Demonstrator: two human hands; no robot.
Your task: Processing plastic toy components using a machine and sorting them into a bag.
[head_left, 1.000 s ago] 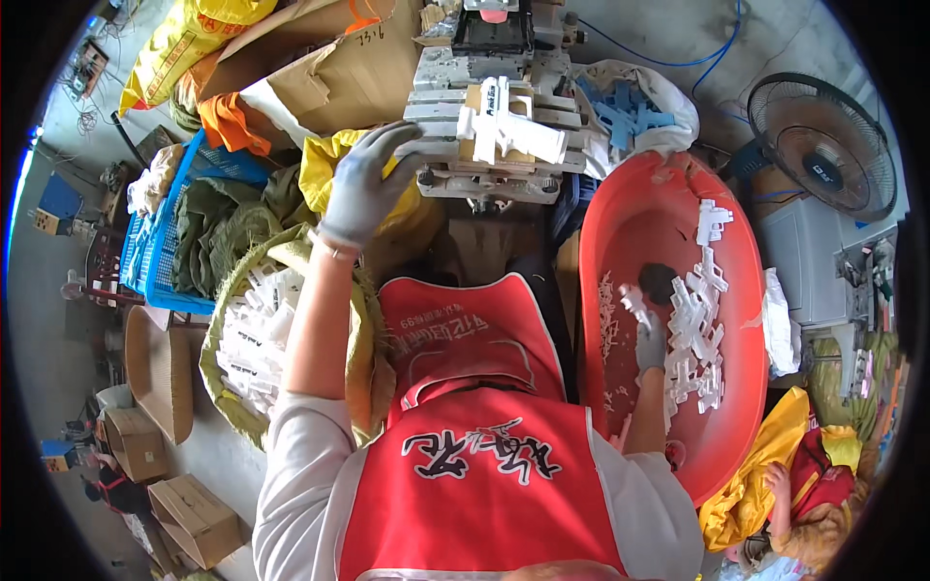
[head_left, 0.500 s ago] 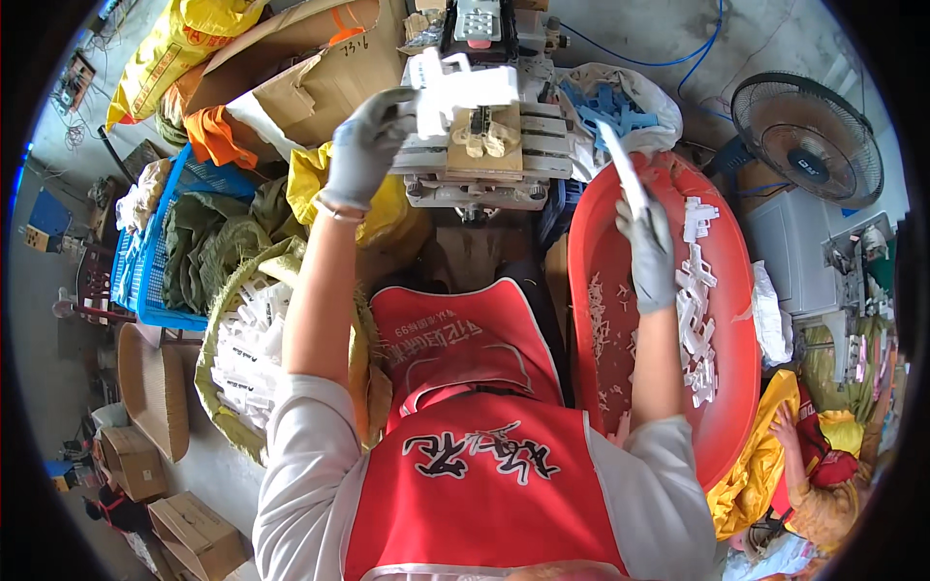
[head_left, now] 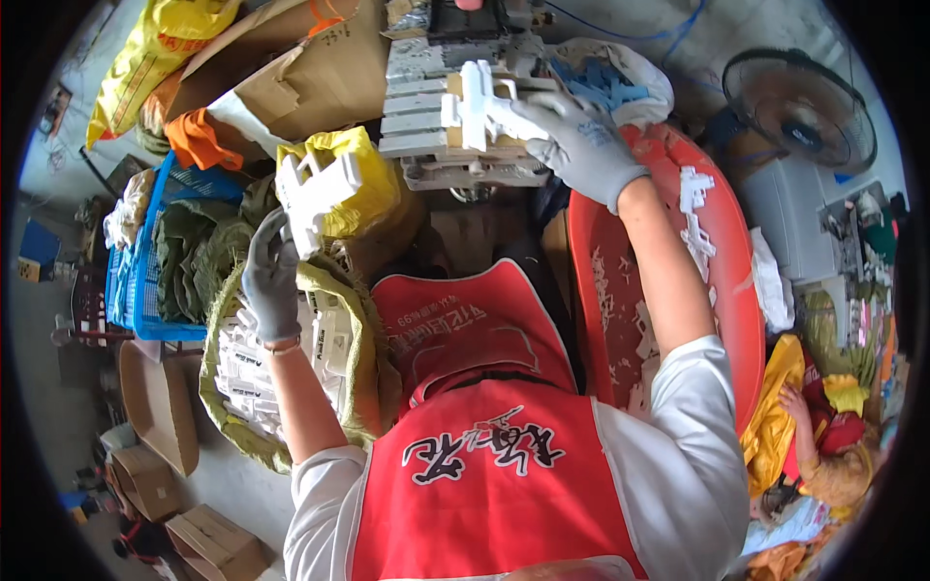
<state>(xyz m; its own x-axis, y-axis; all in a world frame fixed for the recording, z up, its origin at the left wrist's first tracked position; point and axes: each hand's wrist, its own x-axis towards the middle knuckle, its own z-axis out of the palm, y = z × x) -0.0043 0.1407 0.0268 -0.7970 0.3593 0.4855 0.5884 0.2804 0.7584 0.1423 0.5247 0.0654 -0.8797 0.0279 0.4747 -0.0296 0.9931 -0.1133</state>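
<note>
My left hand (head_left: 271, 276), in a grey glove, holds a white plastic part (head_left: 315, 194) above a yellow-green woven sack (head_left: 373, 339) filled with several white plastic parts. My right hand (head_left: 579, 145), also gloved, grips another white plastic part (head_left: 481, 107) and holds it on a small wooden work stand (head_left: 455, 136) in front of me. A large red basin (head_left: 736, 290) with several loose white parts lies under my right forearm.
A blue crate (head_left: 136, 281) with green cloth stands at left, cardboard sheets (head_left: 310, 77) and a yellow bag (head_left: 145, 68) behind it. A floor fan (head_left: 799, 107) is at upper right. Brown boxes (head_left: 203, 542) sit at lower left. Another person's hand (head_left: 790, 402) shows at right.
My left hand has come away from the stand with a white part and moved down left over the sack. My right hand has moved from the basin up to the stand with a part.
</note>
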